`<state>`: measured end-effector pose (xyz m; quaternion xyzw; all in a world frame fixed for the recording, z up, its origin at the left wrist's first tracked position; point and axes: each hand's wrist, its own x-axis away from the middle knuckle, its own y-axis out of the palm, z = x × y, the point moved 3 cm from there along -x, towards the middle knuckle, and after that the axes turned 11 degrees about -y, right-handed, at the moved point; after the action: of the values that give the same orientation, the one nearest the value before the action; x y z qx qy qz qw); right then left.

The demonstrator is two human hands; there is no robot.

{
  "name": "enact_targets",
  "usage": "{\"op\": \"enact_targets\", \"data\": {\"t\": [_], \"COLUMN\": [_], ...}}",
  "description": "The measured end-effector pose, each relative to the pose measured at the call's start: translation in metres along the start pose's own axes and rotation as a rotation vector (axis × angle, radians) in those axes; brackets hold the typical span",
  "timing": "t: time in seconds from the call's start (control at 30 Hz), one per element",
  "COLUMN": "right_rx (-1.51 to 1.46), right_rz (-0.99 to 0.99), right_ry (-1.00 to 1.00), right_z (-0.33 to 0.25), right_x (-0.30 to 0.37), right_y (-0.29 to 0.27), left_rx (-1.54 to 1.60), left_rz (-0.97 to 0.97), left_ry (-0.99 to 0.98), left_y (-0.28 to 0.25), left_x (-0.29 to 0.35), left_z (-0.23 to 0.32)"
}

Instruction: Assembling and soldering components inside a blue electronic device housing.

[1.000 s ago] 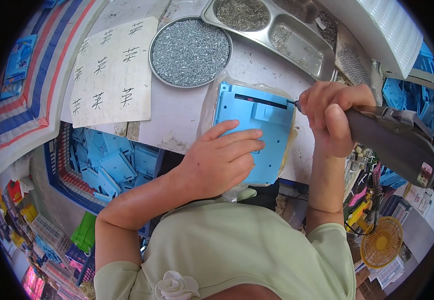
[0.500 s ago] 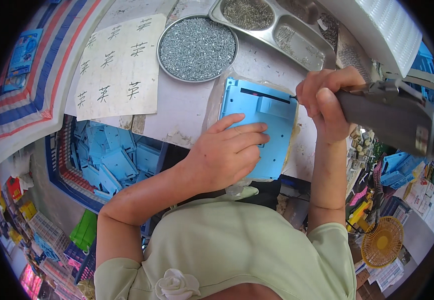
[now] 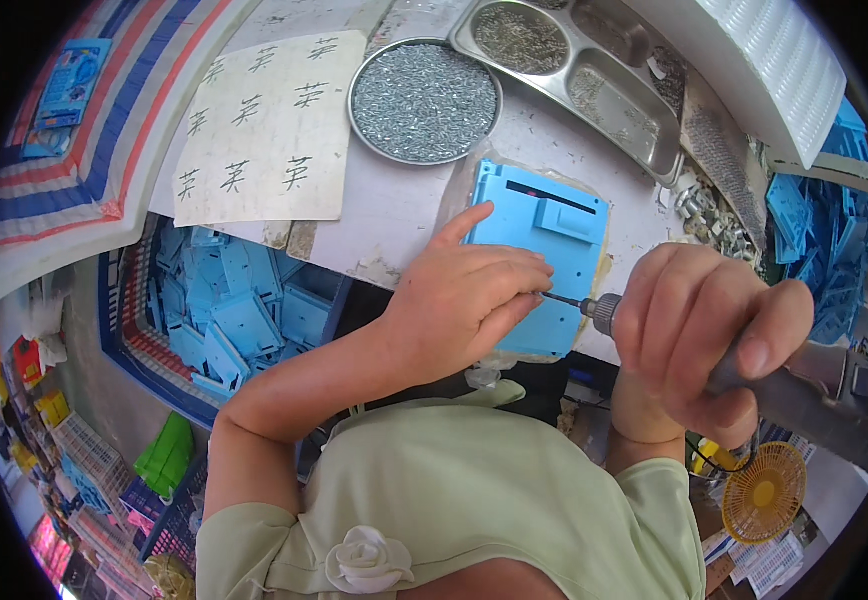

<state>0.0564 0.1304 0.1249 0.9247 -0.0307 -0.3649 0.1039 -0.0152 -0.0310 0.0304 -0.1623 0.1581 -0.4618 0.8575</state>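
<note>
A light blue plastic panel (image 3: 576,262) with a dark slot and small holes lies on the white table, over clear plastic film. My left hand (image 3: 464,290) rests on its left part, little finger stretched toward the slot. Thumb and forefinger of that hand are pinched together at the panel's middle; what they hold, if anything, is too small to make out. My right hand (image 3: 699,335) is wrapped round a dark electric screwdriver (image 3: 814,400), held tilted to the right of the panel. Its thin bit points left, with the tip at my left fingertips.
Beyond the panel stands a round metal dish (image 3: 424,100) full of small screws. A steel compartment tray (image 3: 644,150) with small metal parts is at the far right. A paper sheet (image 3: 264,130) lies left of the dish. Below the table edge, a basket (image 3: 114,330) holds several blue panels.
The screwdriver has moved from the panel's far right corner nearer to me, its tip now at my left fingertips. Those fingers have drawn into a pinch. The whole view has shifted slightly.
</note>
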Motion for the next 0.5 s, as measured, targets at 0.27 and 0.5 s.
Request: {"op": "enact_targets", "data": {"t": [0.27,0.5], "right_rx": [-0.016,0.037], "right_rz": [0.035,0.025], "right_ry": [0.058,-0.005], "right_z": [0.019,0.031], "right_x": [-0.006,-0.02], "right_y": [0.017,0.006], "left_rx": [-0.104,-0.24], "left_rz": [0.099,0.241], "left_ry": [0.04,0.074], "left_y": [-0.018,-0.045], "left_x": [0.004,0.001], "left_z": [-0.004,-0.018]}}
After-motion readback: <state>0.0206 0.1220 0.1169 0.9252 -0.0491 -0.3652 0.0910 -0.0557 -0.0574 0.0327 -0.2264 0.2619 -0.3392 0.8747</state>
